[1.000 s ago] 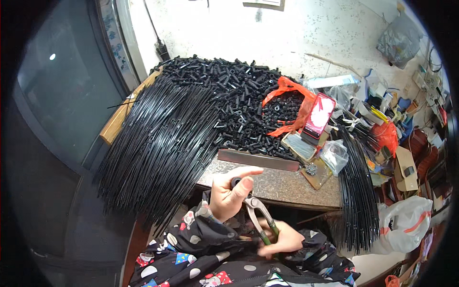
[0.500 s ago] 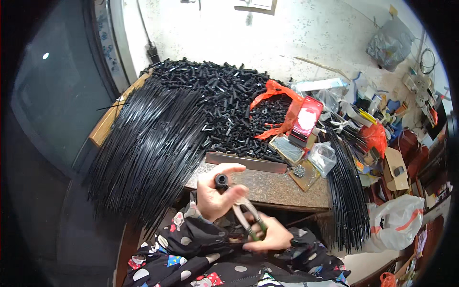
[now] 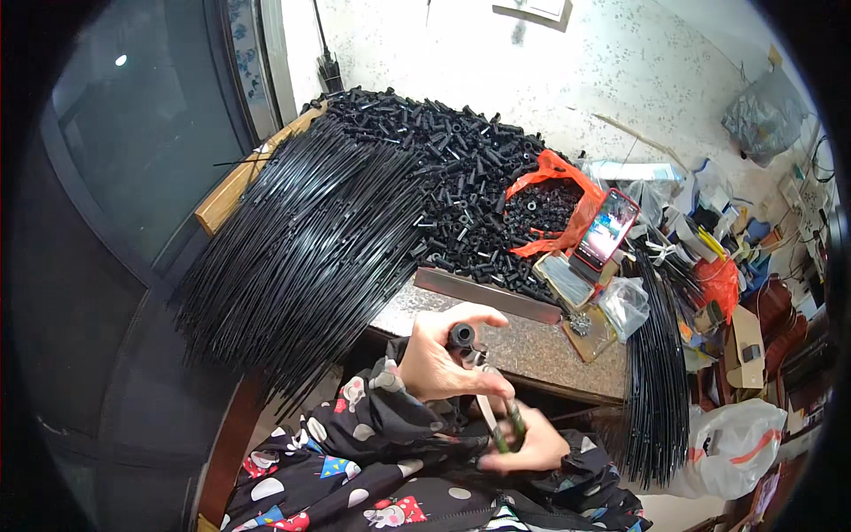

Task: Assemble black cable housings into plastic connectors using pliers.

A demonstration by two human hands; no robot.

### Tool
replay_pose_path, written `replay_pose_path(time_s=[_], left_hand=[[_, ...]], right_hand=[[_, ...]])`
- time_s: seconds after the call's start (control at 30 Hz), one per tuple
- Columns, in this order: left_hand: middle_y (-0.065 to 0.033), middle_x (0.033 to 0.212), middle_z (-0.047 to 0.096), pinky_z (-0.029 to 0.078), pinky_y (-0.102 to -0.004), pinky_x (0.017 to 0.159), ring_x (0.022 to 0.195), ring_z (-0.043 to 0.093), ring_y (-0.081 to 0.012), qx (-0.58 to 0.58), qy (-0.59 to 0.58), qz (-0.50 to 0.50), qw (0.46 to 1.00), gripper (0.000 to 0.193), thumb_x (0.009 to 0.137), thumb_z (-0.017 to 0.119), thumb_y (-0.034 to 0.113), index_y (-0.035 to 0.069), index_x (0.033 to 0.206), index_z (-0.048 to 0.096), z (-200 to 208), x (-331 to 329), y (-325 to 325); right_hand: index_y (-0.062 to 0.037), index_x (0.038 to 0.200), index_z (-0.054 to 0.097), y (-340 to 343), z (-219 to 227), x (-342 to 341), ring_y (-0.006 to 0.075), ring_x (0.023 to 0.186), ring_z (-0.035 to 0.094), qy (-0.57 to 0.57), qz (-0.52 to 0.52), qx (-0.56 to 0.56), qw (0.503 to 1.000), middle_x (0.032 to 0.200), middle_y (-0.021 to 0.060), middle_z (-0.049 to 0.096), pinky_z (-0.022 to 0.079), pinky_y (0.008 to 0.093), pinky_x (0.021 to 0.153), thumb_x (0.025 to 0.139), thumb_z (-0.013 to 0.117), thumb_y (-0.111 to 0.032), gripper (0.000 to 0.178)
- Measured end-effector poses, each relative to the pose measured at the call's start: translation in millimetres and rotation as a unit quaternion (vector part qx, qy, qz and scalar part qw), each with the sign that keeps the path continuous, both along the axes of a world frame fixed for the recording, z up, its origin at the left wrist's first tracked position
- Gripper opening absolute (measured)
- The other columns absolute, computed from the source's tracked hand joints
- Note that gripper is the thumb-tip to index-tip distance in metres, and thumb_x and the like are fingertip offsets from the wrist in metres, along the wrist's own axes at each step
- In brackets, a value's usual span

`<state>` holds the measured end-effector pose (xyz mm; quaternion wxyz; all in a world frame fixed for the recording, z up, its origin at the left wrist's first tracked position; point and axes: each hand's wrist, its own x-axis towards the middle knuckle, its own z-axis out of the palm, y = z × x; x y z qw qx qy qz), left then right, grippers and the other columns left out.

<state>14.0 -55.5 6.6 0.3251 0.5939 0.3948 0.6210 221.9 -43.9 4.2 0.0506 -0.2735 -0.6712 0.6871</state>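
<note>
My left hand [image 3: 441, 362] is curled round a short black plastic tube [image 3: 461, 336] whose round open end faces up. A pair of pliers [image 3: 487, 415] with green grips is in my right hand [image 3: 541, 443], lower and to the right. The pliers' head reaches up to the tube, partly behind my left thumb. I cannot tell whether the jaws bite on it. Beyond my hands, a big heap of similar black tubes [image 3: 443, 151] covers the table. Long thin black rods [image 3: 301, 257] lie in a thick bundle at the left.
A metal strip [image 3: 487, 297] edges the heap on the stone-look tabletop [image 3: 514, 346]. A red plastic bag [image 3: 581, 217] of small black parts and a propped phone [image 3: 608, 229] stand right of it. More rods [image 3: 656, 381] hang over the right edge, near a white bag [image 3: 740, 443].
The whole view has shifted, with the scene now further right. The pliers' head has come in closer behind my left thumb. The phone's screen shows a different picture.
</note>
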Motion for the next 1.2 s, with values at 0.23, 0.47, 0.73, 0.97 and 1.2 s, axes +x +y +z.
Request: replay_pose_path(time_s=[0.23,0.47,0.73,0.97,1.2], left_hand=[[0.0076,0.062,0.046,0.025,-0.0156,0.044,0.053,0.034,0.0018,0.071,-0.007,0.032,0.997,0.054,0.051,0.085,0.021,0.001,0.094,0.058,3,-3,4],[0.0085,0.05,0.041,0.024,-0.0166,0.04,0.046,0.031,0.0014,0.028,0.026,0.068,0.997,0.035,0.062,0.079,0.017,0.001,0.084,0.059,2,8,1],[0.0062,0.055,0.049,0.029,-0.0158,0.042,0.048,0.037,0.0019,-0.048,-0.024,0.09,0.995,0.023,0.065,0.073,0.011,0.001,0.081,0.059,-5,20,6],[0.0054,0.059,0.048,0.033,-0.0183,0.047,0.051,0.041,-0.0023,-0.08,0.004,0.168,0.983,0.02,0.065,0.068,0.003,0.0,0.083,0.06,-33,35,21],[0.0097,0.058,0.038,0.022,-0.0149,0.046,0.051,0.03,0.0007,-0.053,-0.091,0.145,0.984,0.038,0.068,0.074,0.013,-0.002,0.1,0.058,-40,33,33]], right_hand=[[-0.0019,0.112,0.045,-15,-14,-1,0.0358,0.076,0.056,-0.049,-0.144,0.403,0.903,0.086,0.0171,0.056,0.045,0.0382,0.07,0.071,0.059,-0.001,0.043],[-0.0088,0.136,0.021,-4,1,11,0.0109,0.077,0.054,0.071,0.002,-0.12,0.99,0.096,0.0071,0.055,0.044,0.0247,0.072,0.089,0.043,-0.008,0.052],[-0.0009,0.115,0.044,-9,-27,7,0.0067,0.057,0.046,0.042,-0.033,-0.102,0.993,0.067,0.0005,0.05,0.036,0.0212,0.051,0.086,0.048,-0.006,0.029],[-0.0006,0.1,0.052,-19,-72,-1,0.0062,0.061,0.045,0.044,-0.137,-0.026,0.989,0.067,0.0013,0.053,0.04,0.0236,0.056,0.084,0.057,-0.021,0.026],[-0.0012,0.091,0.052,103,-79,35,0.0253,0.068,0.058,-0.091,-0.337,0.34,0.873,0.073,0.0133,0.057,0.045,0.0322,0.06,0.076,0.058,-0.007,0.017]])
